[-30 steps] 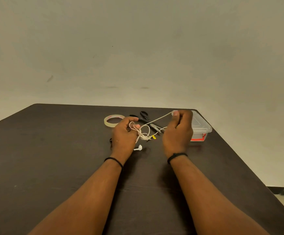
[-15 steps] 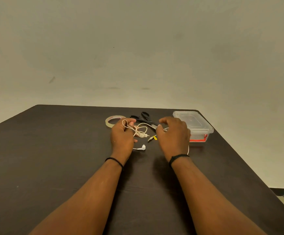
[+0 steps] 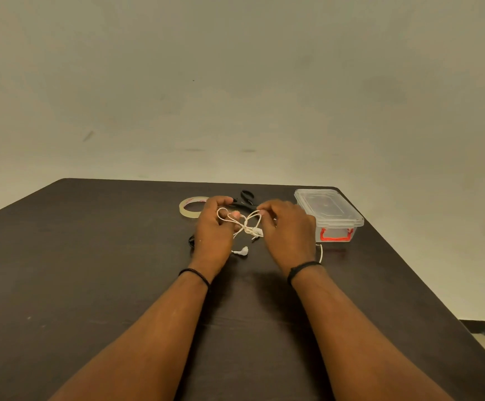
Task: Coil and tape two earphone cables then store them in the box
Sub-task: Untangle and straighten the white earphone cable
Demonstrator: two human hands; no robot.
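One head-worn wide-angle camera looked forward and down across the dark table [image 3: 91,270], from above its near edge toward the far edge and the pale wall [image 3: 235,82] beyond. It sat near enough that both forearms filled the lower frame. No second view shared the scene.

The table [image 3: 91,285] looks like dark, matt wood. The box [image 3: 329,211] at far right is clear, glossy plastic with red clips. The tape [image 3: 190,207] is translucent and shiny.
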